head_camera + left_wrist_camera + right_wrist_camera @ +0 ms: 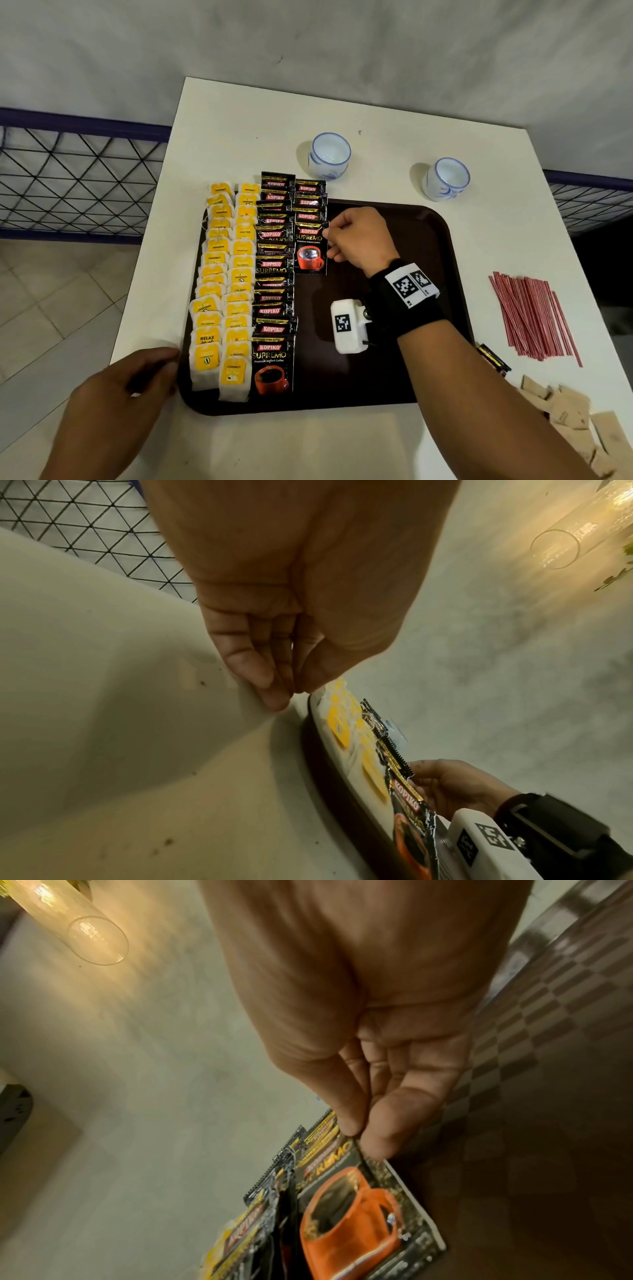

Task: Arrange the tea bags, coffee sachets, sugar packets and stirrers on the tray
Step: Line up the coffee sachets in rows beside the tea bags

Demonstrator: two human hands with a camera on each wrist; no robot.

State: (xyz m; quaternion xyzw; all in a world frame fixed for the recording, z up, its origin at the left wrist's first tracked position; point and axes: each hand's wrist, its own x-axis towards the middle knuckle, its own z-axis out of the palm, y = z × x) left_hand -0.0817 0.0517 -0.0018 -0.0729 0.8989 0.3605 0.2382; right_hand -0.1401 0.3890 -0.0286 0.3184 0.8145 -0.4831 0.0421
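Note:
A dark brown tray [394, 342] holds two columns of yellow tea bags [222, 291] along its left side. Beside them runs a long column of black Kopiko coffee sachets [274, 308], then a shorter second column. My right hand [329, 244] pinches the right edge of the front sachet [310, 253] of that second column; thumb and finger meet on its edge in the right wrist view [359, 1137]. My left hand [164, 366] rests on the white table at the tray's left front rim [329, 764], its relaxed fingers [274, 696] holding nothing.
Red stirrers [534, 318] lie right of the tray, brown sugar packets [575, 421] at the front right, one loose sachet [493, 358] by the tray's right rim. Two white cups [329, 156] [447, 178] stand behind the tray. A mesh fence [68, 178] borders the table's left.

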